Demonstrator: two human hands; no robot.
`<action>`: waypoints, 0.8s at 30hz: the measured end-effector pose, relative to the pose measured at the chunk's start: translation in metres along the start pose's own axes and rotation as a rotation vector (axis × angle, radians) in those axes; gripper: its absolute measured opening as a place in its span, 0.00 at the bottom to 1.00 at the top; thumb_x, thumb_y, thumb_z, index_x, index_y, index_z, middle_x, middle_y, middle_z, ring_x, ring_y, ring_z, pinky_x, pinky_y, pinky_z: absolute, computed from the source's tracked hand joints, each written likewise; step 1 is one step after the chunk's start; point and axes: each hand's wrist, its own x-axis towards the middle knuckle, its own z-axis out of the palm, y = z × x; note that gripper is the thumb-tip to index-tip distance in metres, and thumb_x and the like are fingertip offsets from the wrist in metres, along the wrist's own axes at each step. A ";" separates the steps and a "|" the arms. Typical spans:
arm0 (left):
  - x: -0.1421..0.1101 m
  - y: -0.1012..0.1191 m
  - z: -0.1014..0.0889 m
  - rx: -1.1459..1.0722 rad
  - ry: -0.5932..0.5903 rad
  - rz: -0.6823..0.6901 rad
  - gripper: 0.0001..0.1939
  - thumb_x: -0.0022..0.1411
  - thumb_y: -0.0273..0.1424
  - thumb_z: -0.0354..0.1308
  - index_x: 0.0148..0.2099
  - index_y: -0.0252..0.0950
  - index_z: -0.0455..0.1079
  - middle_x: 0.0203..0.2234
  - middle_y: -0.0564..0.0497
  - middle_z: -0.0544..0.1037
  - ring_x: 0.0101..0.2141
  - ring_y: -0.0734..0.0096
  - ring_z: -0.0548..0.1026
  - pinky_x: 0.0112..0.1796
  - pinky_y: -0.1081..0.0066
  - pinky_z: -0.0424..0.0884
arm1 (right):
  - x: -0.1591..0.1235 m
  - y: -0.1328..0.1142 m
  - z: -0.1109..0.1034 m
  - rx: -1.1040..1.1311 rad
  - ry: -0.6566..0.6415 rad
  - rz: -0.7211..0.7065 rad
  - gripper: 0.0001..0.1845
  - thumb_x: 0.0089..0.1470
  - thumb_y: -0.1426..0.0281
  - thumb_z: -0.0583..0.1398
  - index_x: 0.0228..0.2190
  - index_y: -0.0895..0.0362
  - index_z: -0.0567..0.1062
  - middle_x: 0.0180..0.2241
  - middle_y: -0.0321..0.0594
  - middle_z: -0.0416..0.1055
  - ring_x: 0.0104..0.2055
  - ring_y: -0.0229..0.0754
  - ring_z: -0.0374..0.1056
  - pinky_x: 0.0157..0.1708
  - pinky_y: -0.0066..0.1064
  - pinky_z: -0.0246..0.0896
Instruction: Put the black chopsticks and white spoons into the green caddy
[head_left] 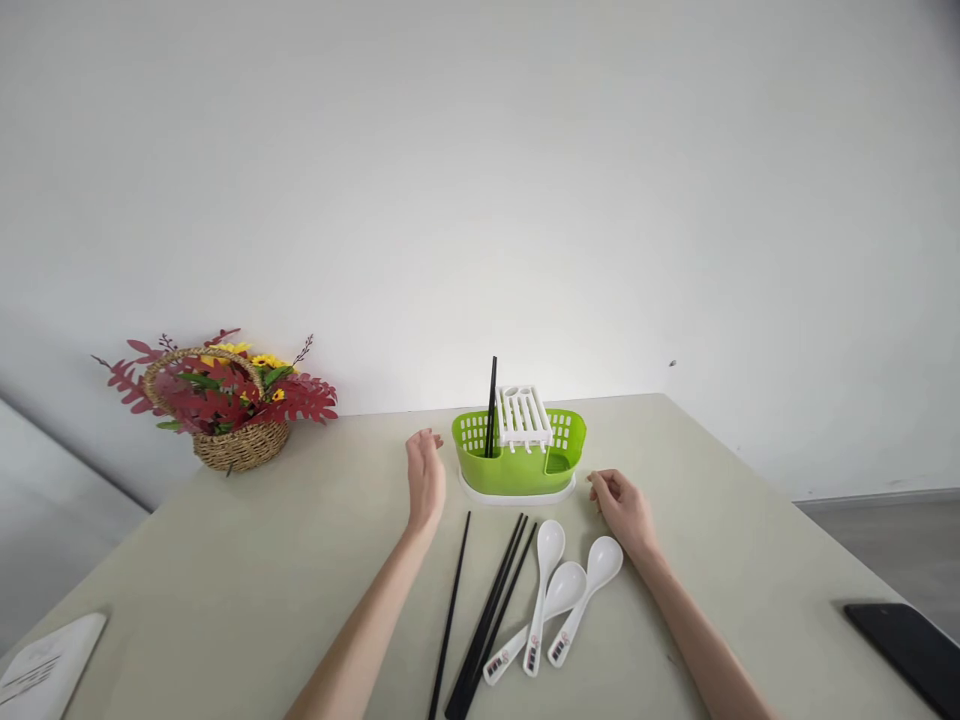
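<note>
A green cutlery holder [517, 472] with slotted walls stands on a white base, topped by a white slotted rack [525, 415]. Upright black chopsticks [491, 405] lean in its left compartment. My left hand [425, 480] is open just left of the holder, fingers slightly bent, holding nothing. Right of the holder, my right hand [621, 508] rests by the table surface, fingers curled in with nothing visible in them. In front lie three white spoons [551, 540], partly overlapping, beside several loose black chopsticks [491, 610]. A single chopstick [452, 610] lies apart on their left.
A wicker basket [241, 447] of red and yellow artificial flowers stands at the back left near the wall. At the left front corner is a white box-like object [56, 665] with printing. A black phone [904, 645] lies at the right edge of the table [247, 590].
</note>
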 end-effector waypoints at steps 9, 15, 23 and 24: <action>-0.110 -0.043 -0.038 0.324 -0.209 0.211 0.21 0.70 0.44 0.52 0.60 0.40 0.63 0.60 0.38 0.71 0.64 0.49 0.66 0.63 0.45 0.63 | 0.001 0.002 0.000 -0.016 -0.013 -0.002 0.18 0.58 0.52 0.57 0.31 0.54 0.75 0.23 0.36 0.75 0.24 0.42 0.68 0.30 0.33 0.61; -0.159 -0.046 -0.058 0.421 -0.430 0.131 0.31 0.74 0.43 0.48 0.74 0.49 0.46 0.73 0.43 0.53 0.72 0.50 0.52 0.66 0.41 0.58 | 0.000 0.000 -0.001 -0.021 -0.016 -0.005 0.19 0.58 0.52 0.57 0.31 0.54 0.75 0.24 0.37 0.75 0.24 0.43 0.68 0.30 0.33 0.61; -0.189 -0.067 -0.072 0.515 -0.441 0.249 0.33 0.75 0.39 0.46 0.76 0.50 0.39 0.73 0.43 0.53 0.71 0.50 0.53 0.65 0.43 0.63 | 0.000 0.000 -0.001 -0.009 -0.019 -0.008 0.18 0.58 0.52 0.57 0.31 0.54 0.75 0.24 0.37 0.75 0.24 0.42 0.68 0.30 0.33 0.61; -0.188 -0.068 -0.070 0.535 -0.442 0.285 0.34 0.75 0.38 0.46 0.76 0.51 0.38 0.73 0.44 0.54 0.71 0.49 0.52 0.65 0.42 0.62 | 0.000 0.000 -0.001 -0.006 -0.020 -0.008 0.18 0.57 0.52 0.58 0.31 0.54 0.75 0.24 0.37 0.75 0.24 0.42 0.68 0.29 0.33 0.61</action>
